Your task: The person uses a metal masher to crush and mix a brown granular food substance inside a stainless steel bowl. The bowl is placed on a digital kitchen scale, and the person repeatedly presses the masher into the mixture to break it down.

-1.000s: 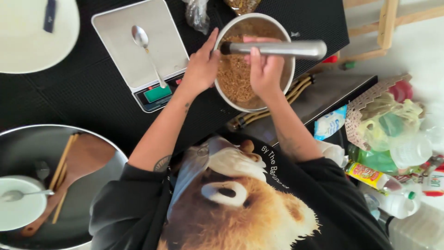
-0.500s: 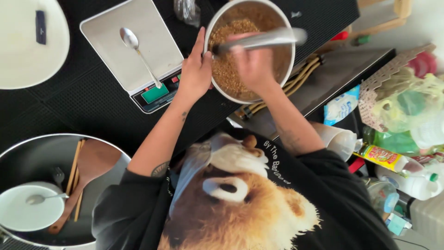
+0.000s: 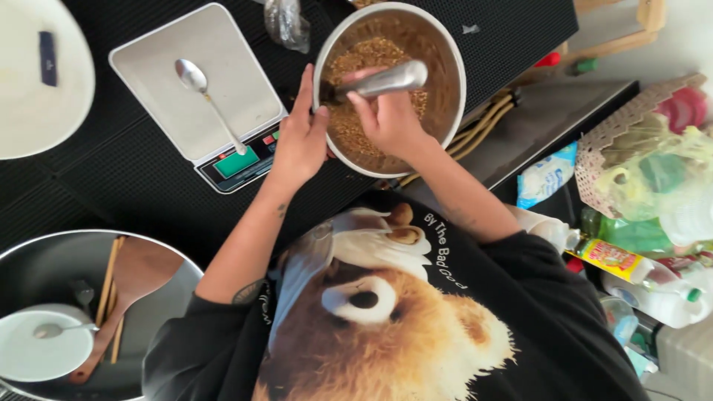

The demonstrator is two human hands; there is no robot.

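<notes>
— What are your fingers doing right now?

— My right hand (image 3: pixel 386 119) is clenched around a metal pestle (image 3: pixel 379 80), fingers wrapped over its shaft. The pestle lies nearly flat across the bowl (image 3: pixel 445 56), its dark tip down at the left side, in the grain (image 3: pixel 356 59).

— And the left?

— My left hand (image 3: pixel 301 141) clamps the bowl's near-left rim, fingers stretched up along the wall, thumb towards the inside. It steadies the bowl and holds nothing else.

— What's in the bowl?

— Brown, coarse grain or seed, heaped mostly on the left and near side. The far right wall shows bare metal with a brown smear.

— So which step is this?

— Grinding or mashing, I judge, and well in the middle of it: the grain looks coarse, not powder.

— What does the next stroke call for?

— Pressure down through the tip, with the left hand bracing hard so the bowl does not skid on the black mat (image 3: pixel 134 186). I would also work the heap over from the left side.

— What lies around it?

— A scale (image 3: pixel 193 82) just left of the bowl, a spoon (image 3: pixel 204 93) resting on its plate. Wooden chopsticks (image 3: pixel 483 126) peek out beneath the bowl's right side. A pan (image 3: pixel 44 260) holding a wooden spatula (image 3: pixel 130 282) and a small white dish (image 3: pixel 37 349) sits at the near left, well apart.
</notes>
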